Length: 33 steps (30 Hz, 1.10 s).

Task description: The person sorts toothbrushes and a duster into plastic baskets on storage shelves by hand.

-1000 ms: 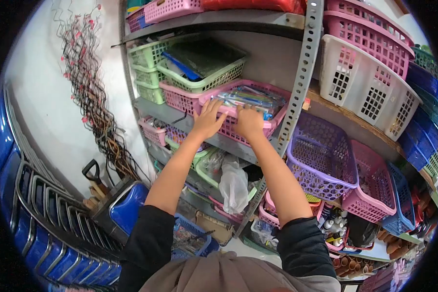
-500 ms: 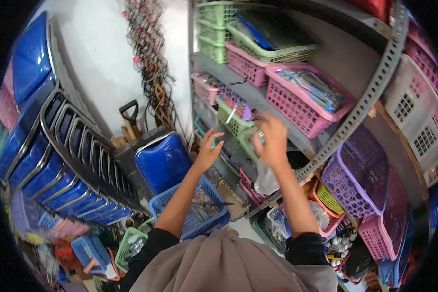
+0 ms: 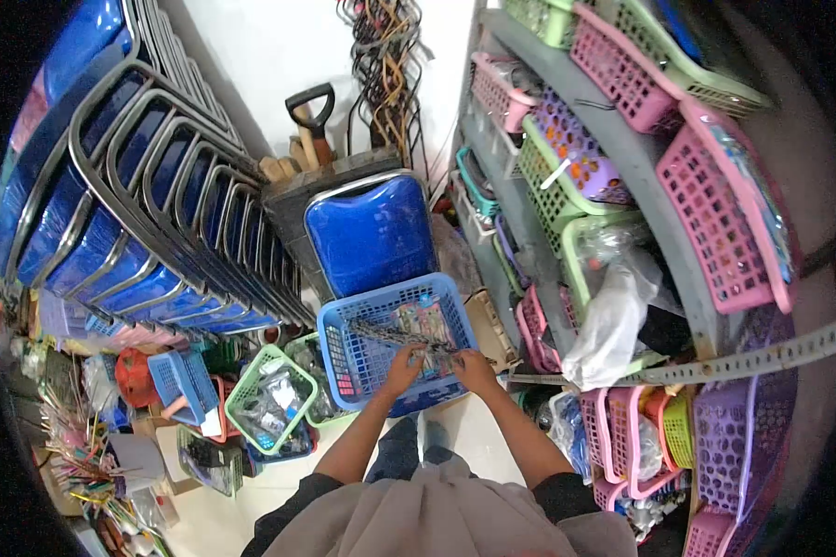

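A blue plastic basket [image 3: 327,345] stands low in front of me, with small colourful packets [image 3: 425,320] inside. A long, thin, dark speckled bundle [image 3: 376,331] slants across it; its exact kind is hard to make out. My left hand [image 3: 404,369] is closed on the bundle near its middle, over the basket's near side. Around its right end my right hand [image 3: 475,370] is closed too, beside the near right rim. Some fingertips of both hands are blurred or hidden.
Behind the basket rests a blue padded chair [image 3: 372,232]. Stacked chairs [image 3: 172,204] rise at left. On the right, a grey metal shelf [image 3: 613,135] carries pink and green baskets, and a white plastic bag [image 3: 613,320] hangs over its edge. A green basket [image 3: 271,399] sits left on the floor.
Both hands have come down from the shelf at right to the blue basket and closed on the dark bundle. My view has turned downward; the white bag now hangs from the shelf.
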{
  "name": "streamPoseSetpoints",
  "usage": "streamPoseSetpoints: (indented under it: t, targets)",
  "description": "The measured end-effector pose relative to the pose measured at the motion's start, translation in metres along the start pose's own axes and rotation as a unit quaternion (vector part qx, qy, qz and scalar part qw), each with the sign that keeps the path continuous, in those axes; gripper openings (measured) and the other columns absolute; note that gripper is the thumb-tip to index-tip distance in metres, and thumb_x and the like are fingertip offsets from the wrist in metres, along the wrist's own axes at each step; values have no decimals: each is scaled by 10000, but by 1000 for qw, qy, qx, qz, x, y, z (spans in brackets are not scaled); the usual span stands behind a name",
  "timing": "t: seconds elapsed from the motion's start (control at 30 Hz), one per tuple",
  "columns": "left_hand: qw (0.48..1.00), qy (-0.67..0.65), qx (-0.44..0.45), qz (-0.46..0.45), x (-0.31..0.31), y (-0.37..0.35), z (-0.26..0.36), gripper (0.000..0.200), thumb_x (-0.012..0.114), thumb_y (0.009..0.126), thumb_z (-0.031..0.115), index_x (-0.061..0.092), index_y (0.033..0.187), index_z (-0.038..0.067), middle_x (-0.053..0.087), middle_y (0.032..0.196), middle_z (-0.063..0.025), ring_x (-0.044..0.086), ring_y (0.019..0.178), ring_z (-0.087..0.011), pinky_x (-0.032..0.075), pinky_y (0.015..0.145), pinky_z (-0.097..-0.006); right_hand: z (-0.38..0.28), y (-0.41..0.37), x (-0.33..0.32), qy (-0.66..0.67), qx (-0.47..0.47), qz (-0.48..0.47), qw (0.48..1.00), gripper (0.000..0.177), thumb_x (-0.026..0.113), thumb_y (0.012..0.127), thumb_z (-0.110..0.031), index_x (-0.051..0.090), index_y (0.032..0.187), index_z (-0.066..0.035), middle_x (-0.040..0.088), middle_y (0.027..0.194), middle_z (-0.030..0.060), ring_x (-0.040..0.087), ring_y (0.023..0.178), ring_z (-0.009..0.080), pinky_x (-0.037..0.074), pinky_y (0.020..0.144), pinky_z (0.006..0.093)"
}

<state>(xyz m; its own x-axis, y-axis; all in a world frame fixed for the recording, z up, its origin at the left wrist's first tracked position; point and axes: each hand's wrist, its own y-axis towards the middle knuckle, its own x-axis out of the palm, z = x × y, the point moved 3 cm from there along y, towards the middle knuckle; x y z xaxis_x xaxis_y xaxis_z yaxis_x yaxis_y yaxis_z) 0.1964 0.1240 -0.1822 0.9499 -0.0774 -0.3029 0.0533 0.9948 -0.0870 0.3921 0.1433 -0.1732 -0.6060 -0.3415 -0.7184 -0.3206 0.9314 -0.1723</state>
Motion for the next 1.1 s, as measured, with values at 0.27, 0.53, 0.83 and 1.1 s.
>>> streamPoseSetpoints:
  t: [0.27, 0.53, 0.83, 1.1]
  targets:
    - [984, 3, -179, 7, 14, -36, -112, 321, 569, 849, 205, 573, 1137, 64, 615, 1038, -153, 595, 937, -273, 460, 822, -364, 38, 16, 45, -251, -5, 74, 965, 277, 599, 722, -110, 603, 991, -44, 595, 949, 96, 501, 1003, 294, 379, 860, 450]
    - [947, 88, -307, -23, 25, -14, -154, 435, 578, 807, 302, 570, 1127, 7, 607, 1079, -211, 574, 1022, -354, 429, 904, -364, 31, -8, 47, -174, 7, -9, 985, 222, 604, 801, -203, 583, 938, -31, 594, 898, 129, 547, 897, 321, 444, 734, 424]
    - [927, 56, -368, 48, 54, 9, -209, 701, 696, 715, 360, 435, 1221, -49, 547, 1164, -252, 538, 1076, -387, 426, 925, -418, 39, -94, 53, 150, 136, 122, 972, 169, 543, 878, -142, 526, 974, -4, 567, 737, 123, 563, 656, 217, 447, 609, 329]
    - [904, 141, -400, 49, 57, 21, -197, 727, 773, 615, 375, 497, 1157, -23, 538, 1162, -239, 546, 1062, -363, 444, 914, -405, 83, -105, 79, 217, 216, 129, 943, 165, 529, 902, -182, 527, 940, -21, 503, 646, 25, 472, 551, 95, 403, 508, 283]
